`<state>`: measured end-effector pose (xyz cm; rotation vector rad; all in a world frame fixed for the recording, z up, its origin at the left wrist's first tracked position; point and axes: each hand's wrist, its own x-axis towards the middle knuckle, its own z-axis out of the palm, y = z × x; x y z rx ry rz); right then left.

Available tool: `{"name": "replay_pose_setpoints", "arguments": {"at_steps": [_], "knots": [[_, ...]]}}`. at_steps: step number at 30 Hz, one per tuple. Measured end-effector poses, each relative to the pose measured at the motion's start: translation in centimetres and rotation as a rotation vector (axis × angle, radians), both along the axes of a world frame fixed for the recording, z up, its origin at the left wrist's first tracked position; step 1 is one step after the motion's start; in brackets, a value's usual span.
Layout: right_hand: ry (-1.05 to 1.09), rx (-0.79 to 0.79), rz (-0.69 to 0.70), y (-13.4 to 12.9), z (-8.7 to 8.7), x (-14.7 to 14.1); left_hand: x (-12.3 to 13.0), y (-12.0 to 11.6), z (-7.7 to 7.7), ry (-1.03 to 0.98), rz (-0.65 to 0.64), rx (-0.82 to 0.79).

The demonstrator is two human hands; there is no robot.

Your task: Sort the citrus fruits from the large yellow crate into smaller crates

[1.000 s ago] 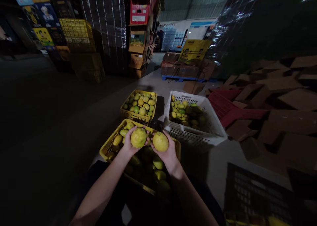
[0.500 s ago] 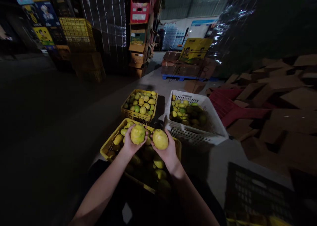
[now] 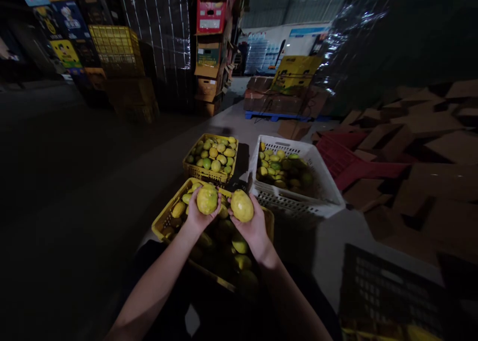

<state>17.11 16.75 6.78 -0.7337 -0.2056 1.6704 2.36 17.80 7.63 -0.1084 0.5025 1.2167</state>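
My left hand point(image 3: 197, 215) is closed round a yellow, lemon-like fruit point(image 3: 206, 200) with a faint green tinge and a bumpy skin. A second lemon-like fruit point(image 3: 242, 206), smoother and plain yellow, rests in the curled fingers of my right hand point(image 3: 257, 226). Both hands are side by side, with a small gap between the two fruits. Below them stands a yellow plastic crate point(image 3: 163, 216) of similar yellow and green fruit point(image 3: 178, 210); its near part is in deep shadow.
Ahead is another yellow crate point(image 3: 190, 170) full of fruit. A white crate point(image 3: 317, 169), partly filled, stands at the right. Flattened cardboard boxes point(image 3: 433, 186) and a red crate point(image 3: 339, 157) lie farther right. Stacked cartons point(image 3: 207, 57) and a blue pallet point(image 3: 274, 116) are behind.
Both fruits have turned slightly in my hands, and the left one shows a smoother side. The hands have barely moved, and the crates are where they were.
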Motion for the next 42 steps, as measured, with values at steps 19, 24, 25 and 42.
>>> {"name": "replay_pose_setpoints", "arguments": {"at_steps": [19,24,25,42], "knots": [[0.038,0.07,0.0,0.4,-1.2,0.1,0.2,0.3,0.0,-0.039,0.042,-0.012],[0.031,0.053,-0.01,0.4,-1.2,0.0,0.1,0.4,-0.3,-0.036,0.048,-0.012],[0.029,0.044,-0.015,0.3,-1.1,0.0,0.1,0.4,-0.3,-0.038,0.046,-0.012],[-0.017,0.17,0.065,0.1,-1.6,-0.3,-0.2,0.4,-1.1,-0.069,0.019,0.01]]}}
